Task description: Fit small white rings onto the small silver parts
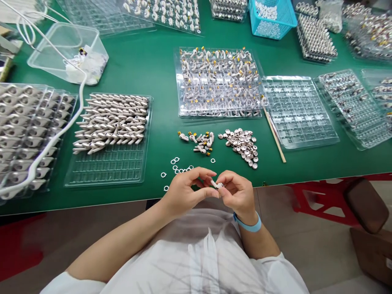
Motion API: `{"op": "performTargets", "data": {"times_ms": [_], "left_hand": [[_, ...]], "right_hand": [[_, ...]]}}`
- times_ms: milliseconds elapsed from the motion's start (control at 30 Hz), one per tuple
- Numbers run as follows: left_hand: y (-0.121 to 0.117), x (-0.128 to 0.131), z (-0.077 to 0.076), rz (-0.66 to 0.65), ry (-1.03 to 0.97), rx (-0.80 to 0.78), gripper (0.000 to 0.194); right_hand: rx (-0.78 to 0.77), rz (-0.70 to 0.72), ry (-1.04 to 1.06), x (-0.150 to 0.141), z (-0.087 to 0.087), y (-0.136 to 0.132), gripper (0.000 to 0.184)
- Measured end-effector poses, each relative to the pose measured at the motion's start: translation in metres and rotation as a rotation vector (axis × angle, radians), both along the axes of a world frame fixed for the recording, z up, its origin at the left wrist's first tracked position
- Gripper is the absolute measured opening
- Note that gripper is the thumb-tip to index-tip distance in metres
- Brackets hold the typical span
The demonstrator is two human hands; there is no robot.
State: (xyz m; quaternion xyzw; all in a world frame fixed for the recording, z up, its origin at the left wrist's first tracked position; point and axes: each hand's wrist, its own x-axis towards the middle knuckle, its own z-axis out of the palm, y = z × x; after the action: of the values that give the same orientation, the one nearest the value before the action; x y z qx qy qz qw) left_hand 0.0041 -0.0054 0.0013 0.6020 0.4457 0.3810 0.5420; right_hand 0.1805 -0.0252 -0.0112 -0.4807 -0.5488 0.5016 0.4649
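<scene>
Both hands meet at the table's front edge around one small white earbud housing (218,185). My left hand (192,190) pinches its stem side between thumb and fingers. On the other side my right hand (239,194), with a light blue band at the wrist, grips the rounded end; fingertips hide part of it. Just beyond lie a loose group of earbud housings (203,142) with gold-coloured tabs and a pile of small round caps (243,147). Several white rings (183,170) are scattered beside my left hand.
A clear tray of earbud parts (219,83) stands behind the loose parts. To the left is a tray of metallic-looking shells (113,122), with a white cable (58,141) beside it. A wooden stick (275,136) lies by a clear tray (301,110). A blue basket (272,26) stands farther back.
</scene>
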Motion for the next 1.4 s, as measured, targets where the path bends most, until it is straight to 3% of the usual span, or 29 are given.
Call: {"op": "performTargets", "data": {"times_ms": [133,233,400,700,1400], "left_hand": [[0.002,-0.004,-0.006,-0.009,0.188,0.658,0.021],[0.005,-0.005,-0.005,-0.009,0.27,0.827,0.021],[0.005,-0.007,-0.004,-0.042,0.278,0.831,0.02],[0.0,-0.008,-0.009,0.018,0.268,0.779,0.021],[-0.002,-0.008,-0.006,0.017,0.225,0.752,0.021]], "right_hand": [[-0.101,-0.002,0.085,-0.001,0.001,0.0,0.004],[-0.108,-0.001,0.102,-0.001,0.002,-0.001,0.003],[-0.094,0.027,0.098,0.002,0.006,-0.002,0.007],[-0.076,0.028,0.163,0.007,0.001,-0.005,0.023],[-0.169,0.031,0.296,0.004,-0.009,-0.006,0.015]]}}
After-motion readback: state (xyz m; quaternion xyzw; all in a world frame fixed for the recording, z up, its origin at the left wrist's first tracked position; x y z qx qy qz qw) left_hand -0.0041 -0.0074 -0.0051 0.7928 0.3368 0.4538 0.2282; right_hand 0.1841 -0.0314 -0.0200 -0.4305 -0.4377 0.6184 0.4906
